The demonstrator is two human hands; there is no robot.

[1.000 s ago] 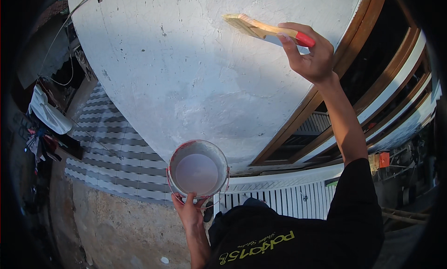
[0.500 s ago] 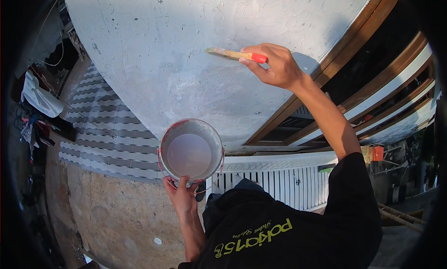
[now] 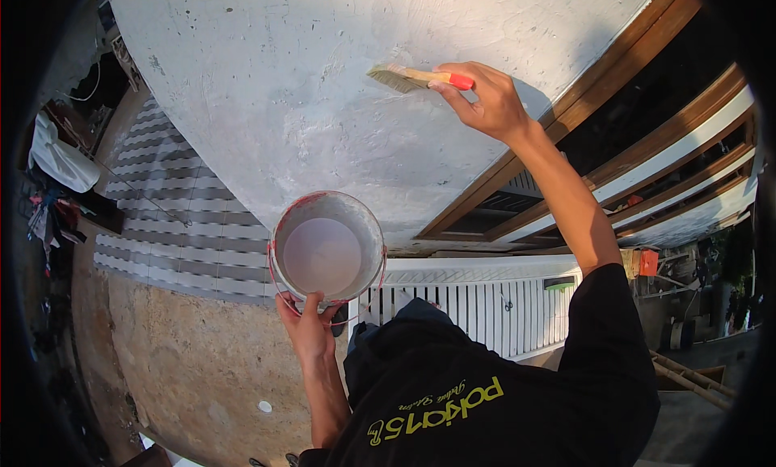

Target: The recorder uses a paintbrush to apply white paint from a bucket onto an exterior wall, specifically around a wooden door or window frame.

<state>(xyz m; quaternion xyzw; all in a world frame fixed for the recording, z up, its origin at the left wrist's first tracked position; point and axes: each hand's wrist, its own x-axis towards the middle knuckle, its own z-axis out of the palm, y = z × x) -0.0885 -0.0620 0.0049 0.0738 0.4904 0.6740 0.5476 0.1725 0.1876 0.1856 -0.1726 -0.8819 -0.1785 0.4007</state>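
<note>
My right hand (image 3: 489,99) grips a paintbrush (image 3: 432,75) by its red-ended wooden handle, fingers closed round it. The pale bristles lie against or very near the white wall (image 3: 267,87); I cannot tell if they touch. Lower down, my left hand (image 3: 309,326) holds a paint bucket (image 3: 373,237) at its near rim, thumb over the edge and fingers underneath. Thin whitish paint (image 3: 323,255) fills part of the bucket, and old red and grey smears coat its rim. A thin wire handle hangs down around its near side.
Right of the wall runs a brown wooden window frame (image 3: 622,55). A white slatted bench (image 3: 477,313) stands close in front of my body. Grey-and-white striped tiles (image 3: 186,225) and bare concrete (image 3: 194,354) lie at the left. A white cloth (image 3: 65,156) hangs at far left.
The brush has tilted so that the broad side of its bristles shows, and it has shifted slightly up and right. The bucket sits a little higher and further left in view.
</note>
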